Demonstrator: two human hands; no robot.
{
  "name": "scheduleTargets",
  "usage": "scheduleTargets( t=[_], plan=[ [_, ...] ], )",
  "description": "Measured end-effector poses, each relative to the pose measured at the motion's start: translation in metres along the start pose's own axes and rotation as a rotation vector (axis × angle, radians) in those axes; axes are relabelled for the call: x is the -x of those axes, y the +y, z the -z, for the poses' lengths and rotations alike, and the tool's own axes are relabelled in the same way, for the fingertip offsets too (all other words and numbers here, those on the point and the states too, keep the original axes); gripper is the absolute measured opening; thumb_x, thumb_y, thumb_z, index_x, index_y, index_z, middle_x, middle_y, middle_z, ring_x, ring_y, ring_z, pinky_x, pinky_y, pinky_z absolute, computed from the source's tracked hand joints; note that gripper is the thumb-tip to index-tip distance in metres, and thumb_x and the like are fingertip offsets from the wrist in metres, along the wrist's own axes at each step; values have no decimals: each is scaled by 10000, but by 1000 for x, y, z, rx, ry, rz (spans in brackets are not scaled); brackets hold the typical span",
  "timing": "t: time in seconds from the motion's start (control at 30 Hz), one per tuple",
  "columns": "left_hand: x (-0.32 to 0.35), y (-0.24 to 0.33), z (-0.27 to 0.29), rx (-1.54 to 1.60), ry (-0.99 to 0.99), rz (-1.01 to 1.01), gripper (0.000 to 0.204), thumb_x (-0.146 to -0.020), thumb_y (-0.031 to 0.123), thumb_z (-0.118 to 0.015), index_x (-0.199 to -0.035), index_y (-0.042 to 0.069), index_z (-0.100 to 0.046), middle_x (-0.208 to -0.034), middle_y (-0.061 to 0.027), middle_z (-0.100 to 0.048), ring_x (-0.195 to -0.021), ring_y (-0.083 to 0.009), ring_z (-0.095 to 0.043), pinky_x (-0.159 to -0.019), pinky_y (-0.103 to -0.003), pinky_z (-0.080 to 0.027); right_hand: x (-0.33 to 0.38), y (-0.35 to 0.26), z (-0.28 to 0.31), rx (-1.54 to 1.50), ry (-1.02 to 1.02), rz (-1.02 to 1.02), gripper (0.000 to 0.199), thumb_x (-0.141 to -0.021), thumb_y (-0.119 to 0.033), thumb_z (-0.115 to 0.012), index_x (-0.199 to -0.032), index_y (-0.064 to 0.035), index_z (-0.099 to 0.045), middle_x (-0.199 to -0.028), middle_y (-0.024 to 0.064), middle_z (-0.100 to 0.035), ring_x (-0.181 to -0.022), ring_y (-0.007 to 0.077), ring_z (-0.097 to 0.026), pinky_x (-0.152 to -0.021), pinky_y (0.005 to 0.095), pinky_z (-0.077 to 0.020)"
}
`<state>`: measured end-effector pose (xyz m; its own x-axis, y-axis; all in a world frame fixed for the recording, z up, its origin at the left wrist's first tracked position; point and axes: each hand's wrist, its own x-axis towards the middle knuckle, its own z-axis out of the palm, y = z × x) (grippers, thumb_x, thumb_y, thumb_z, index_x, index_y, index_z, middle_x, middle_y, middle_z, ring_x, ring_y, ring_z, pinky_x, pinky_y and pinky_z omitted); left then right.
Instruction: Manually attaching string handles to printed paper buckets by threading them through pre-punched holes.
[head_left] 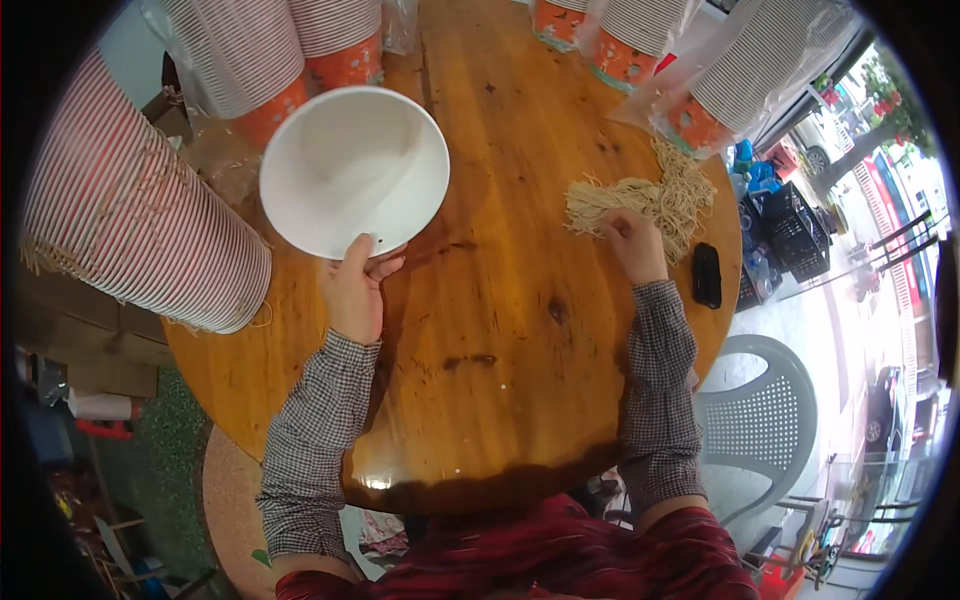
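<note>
A white paper bucket [350, 165] is tilted so that its smooth inside shows, and a small dark hole sits near its rim. My left hand [355, 285] grips it at the near edge, thumb inside and fingers beneath. On the right part of the table lies a loose pile of beige strings [680, 195]. My right hand [633, 240] rests at the near edge of that pile with its fingers curled closed. Whatever is between those fingers, if anything, is too small to make out.
A tall leaning stack of paper buckets [140, 210] fills the left side, with strings hanging on it. Bagged orange-based stacks [690, 115] stand along the far edge. A small black object [707, 276] lies near the right edge, beside a grey plastic chair [765, 410].
</note>
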<state>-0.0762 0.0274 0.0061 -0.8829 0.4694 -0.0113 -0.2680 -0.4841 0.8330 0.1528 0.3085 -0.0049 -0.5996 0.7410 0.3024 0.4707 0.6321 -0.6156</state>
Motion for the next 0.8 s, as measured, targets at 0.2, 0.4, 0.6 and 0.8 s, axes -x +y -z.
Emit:
scheduleTargets(
  t=[0.2, 0.4, 0.6, 0.8],
  plan=[
    [35, 15, -20, -39, -27, -23, 246, -964, 206, -532, -979, -35, -574, -791, -124, -670, -617, -198, -674, -579, -300, -574, 10, 0, -6, 126, -97, -8, 154, -832, -183, -643, -911, -51, -652, -811, 127, -654, -781, 295, -634, -687, 408, -501],
    [68, 9, -31, -74, -40, 18, 350, -988, 256, -507, -760, -2, -572, -647, -139, -654, -543, -197, -653, -536, -301, -558, 10, 2, -15, 225, -90, 23, 157, -867, -206, -589, -899, -63, -644, -908, 127, -610, -846, 323, -607, -738, 421, -487],
    [79, 8, -20, -30, -21, 1, 350, -983, 265, -507, -763, 2, -576, -684, -132, -661, -549, -200, -659, -549, -304, -565, 9, -1, -18, 154, -66, 28, 150, -869, -194, -574, -857, -51, -620, -908, 135, -607, -816, 325, -608, -716, 428, -486],
    [108, 7, -26, 23, -56, 102, 319, -1012, 260, -429, -1027, -14, -592, -951, -148, -688, -681, -215, -681, -610, -311, -570, 11, -1, -20, 109, -73, 19, 165, -857, -213, -594, -850, -51, -618, -867, 138, -616, -769, 321, -613, -678, 428, -488]
  ],
)
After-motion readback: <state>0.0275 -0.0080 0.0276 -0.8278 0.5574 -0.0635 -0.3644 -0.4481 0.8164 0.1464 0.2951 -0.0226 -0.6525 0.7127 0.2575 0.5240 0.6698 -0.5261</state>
